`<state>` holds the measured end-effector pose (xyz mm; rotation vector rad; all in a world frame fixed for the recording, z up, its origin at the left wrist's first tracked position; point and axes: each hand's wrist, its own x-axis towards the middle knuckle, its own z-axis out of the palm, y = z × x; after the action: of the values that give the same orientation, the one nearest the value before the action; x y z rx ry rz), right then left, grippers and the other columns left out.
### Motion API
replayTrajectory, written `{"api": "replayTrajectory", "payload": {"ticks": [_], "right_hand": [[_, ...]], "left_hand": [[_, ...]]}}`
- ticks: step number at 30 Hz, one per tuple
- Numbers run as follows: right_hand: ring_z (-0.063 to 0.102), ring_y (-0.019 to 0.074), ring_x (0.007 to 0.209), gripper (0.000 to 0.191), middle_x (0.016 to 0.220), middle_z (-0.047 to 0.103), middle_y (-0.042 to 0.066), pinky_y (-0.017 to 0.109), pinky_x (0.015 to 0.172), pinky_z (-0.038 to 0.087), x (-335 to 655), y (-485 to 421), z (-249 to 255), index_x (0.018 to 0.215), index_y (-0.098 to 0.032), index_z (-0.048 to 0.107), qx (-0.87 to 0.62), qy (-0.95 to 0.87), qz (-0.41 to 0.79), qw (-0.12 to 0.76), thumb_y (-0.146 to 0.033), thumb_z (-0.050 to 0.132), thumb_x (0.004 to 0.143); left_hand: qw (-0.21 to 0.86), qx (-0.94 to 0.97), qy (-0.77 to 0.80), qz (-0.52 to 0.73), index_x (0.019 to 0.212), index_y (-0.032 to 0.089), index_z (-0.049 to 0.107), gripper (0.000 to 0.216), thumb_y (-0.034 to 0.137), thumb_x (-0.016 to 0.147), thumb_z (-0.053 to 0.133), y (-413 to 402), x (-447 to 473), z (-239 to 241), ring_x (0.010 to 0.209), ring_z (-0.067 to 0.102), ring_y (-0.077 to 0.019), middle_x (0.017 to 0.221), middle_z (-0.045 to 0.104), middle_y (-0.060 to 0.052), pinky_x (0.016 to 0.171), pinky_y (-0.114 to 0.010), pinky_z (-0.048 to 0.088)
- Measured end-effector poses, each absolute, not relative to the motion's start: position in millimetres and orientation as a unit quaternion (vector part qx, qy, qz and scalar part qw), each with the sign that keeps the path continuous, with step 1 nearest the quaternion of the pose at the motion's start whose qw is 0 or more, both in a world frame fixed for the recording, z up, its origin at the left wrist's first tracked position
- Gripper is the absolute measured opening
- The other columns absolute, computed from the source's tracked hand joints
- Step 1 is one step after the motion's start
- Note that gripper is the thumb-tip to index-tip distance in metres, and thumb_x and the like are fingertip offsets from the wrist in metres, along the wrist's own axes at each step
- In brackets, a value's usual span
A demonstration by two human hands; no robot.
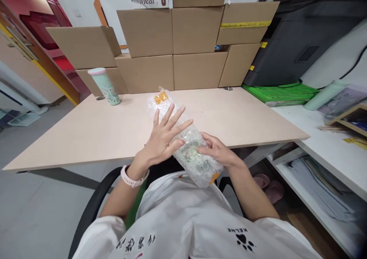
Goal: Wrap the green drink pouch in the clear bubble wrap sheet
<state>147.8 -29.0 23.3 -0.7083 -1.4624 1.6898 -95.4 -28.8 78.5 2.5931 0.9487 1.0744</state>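
Bubble-wrapped packet (196,165), head view: slants from above my lap toward the table (86,129). My right hand (216,151) grips its right side, thumb on top, likely steadying the limp plastic. My left hand (163,141) spreads wide, gripping nothing; contact unclear. Film clear, crinkled, knobbly; greenish round shapes inside; orange tape (214,177) at the near end. More wrap (164,108) lies far; any join hidden.

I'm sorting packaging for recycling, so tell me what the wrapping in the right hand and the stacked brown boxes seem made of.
Bubble wrap: probably clear, glossy plastic film, given its crinkled, see-through surface and glints. Brown boxes: apparently matte cardboard, given their dull, tan faces.
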Motion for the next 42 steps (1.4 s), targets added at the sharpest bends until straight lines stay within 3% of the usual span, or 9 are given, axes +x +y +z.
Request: {"api": "replayTrajectory", "payload": {"ticks": [3, 7, 10, 12, 18, 24, 27, 29, 42], "right_hand": [[0.068, 0.0194, 0.097, 0.043, 0.115, 0.070, 0.003, 0.031, 0.084, 0.054, 150, -45, 36, 0.123, -0.026, 0.062, -0.247, -0.590, 0.656, 0.401, -0.032, 0.076, 0.082], [0.069, 0.0186, 0.094, 0.042, 0.107, 0.070, 0.002, 0.030, 0.080, 0.054, 151, -61, 46, 0.120, -0.026, 0.061, -0.239, -0.581, 0.625, 0.464, -0.031, 0.078, 0.081], [0.069, 0.0205, 0.096, 0.042, 0.106, 0.070, 0.004, 0.032, 0.081, 0.055, 145, -63, 47, 0.118, -0.025, 0.060, -0.267, -0.574, 0.591, 0.500, -0.036, 0.077, 0.081], [0.069, 0.0228, 0.097, 0.043, 0.108, 0.070, 0.005, 0.036, 0.083, 0.055, 138, -56, 43, 0.116, -0.026, 0.059, -0.299, -0.558, 0.572, 0.522, -0.041, 0.077, 0.080], [0.063, 0.0314, 0.113, 0.040, 0.115, 0.068, 0.008, 0.046, 0.096, 0.052, 114, -1, 17, 0.110, -0.030, 0.059, -0.400, -0.551, 0.471, 0.561, -0.047, 0.074, 0.077], [0.032, 0.0383, 0.145, 0.053, 0.142, 0.051, 0.011, 0.054, 0.109, 0.044, 107, 27, 10, 0.125, -0.029, 0.055, -0.501, -0.622, 0.273, 0.536, -0.041, 0.073, 0.077], [0.015, 0.0323, 0.153, 0.044, 0.153, 0.044, 0.002, 0.055, 0.121, 0.027, 111, 29, 10, 0.131, -0.033, 0.057, -0.440, -0.725, 0.212, 0.485, -0.036, 0.062, 0.087], [0.019, 0.0286, 0.153, 0.039, 0.154, 0.045, -0.001, 0.053, 0.125, 0.019, 115, 34, 6, 0.131, -0.034, 0.060, -0.403, -0.789, 0.207, 0.415, -0.034, 0.052, 0.093], [0.016, 0.0253, 0.155, 0.059, 0.163, 0.031, 0.003, 0.054, 0.125, 0.016, 119, 56, -16, 0.152, -0.026, 0.041, -0.399, -0.835, 0.213, 0.313, -0.048, 0.027, 0.100]], "left_hand": [[0.223, 0.862, 0.295, 0.346, 0.142, 0.042, 0.052, 0.061, 0.073, 0.092, 0.034, -18, -95, 92, 0.155, 0.015, -0.0317, 0.161, 0.032, 0.009, 0.127, -0.057, -0.008], [0.540, 0.703, 0.244, 0.393, 0.141, 0.038, 0.054, 0.076, 0.079, 0.091, 0.015, -30, -73, 77, 0.139, 0.048, -0.0381, 0.144, 0.058, -0.001, 0.114, -0.069, 0.035], [0.597, 0.593, 0.255, 0.476, 0.139, 0.033, 0.056, 0.085, 0.076, 0.091, 0.000, -45, -51, 54, 0.138, 0.050, -0.0362, 0.136, 0.064, -0.003, 0.107, -0.067, 0.044], [0.564, 0.564, 0.289, 0.530, 0.137, 0.028, 0.057, 0.086, 0.076, 0.092, 0.001, -48, -42, 40, 0.139, 0.049, -0.0344, 0.132, 0.066, -0.007, 0.108, -0.062, 0.046], [0.403, 0.602, 0.418, 0.548, 0.140, 0.022, 0.046, 0.061, 0.059, 0.093, 0.056, -17, -41, 4, 0.119, 0.066, -0.0296, 0.132, 0.064, -0.012, 0.095, -0.047, 0.059], [0.161, 0.650, 0.517, 0.533, 0.148, 0.025, 0.037, 0.068, 0.046, 0.089, 0.065, 25, -51, -13, 0.143, 0.041, -0.0385, 0.148, 0.049, -0.016, 0.115, -0.062, 0.039], [0.042, 0.694, 0.520, 0.496, 0.150, 0.024, 0.037, 0.063, 0.037, 0.093, 0.058, 24, -45, -11, 0.155, 0.013, -0.0364, 0.161, 0.032, -0.014, 0.124, -0.067, 0.006], [0.022, 0.747, 0.498, 0.440, 0.151, 0.024, 0.036, 0.056, 0.034, 0.097, 0.047, 19, -40, -11, 0.155, 0.015, -0.0330, 0.162, 0.033, -0.012, 0.123, -0.067, -0.003], [0.038, 0.781, 0.551, 0.291, 0.155, 0.014, 0.030, 0.066, 0.046, 0.098, 0.038, 18, -36, -14, 0.153, 0.022, -0.0331, 0.162, 0.030, -0.018, 0.121, -0.064, 0.020]]}}
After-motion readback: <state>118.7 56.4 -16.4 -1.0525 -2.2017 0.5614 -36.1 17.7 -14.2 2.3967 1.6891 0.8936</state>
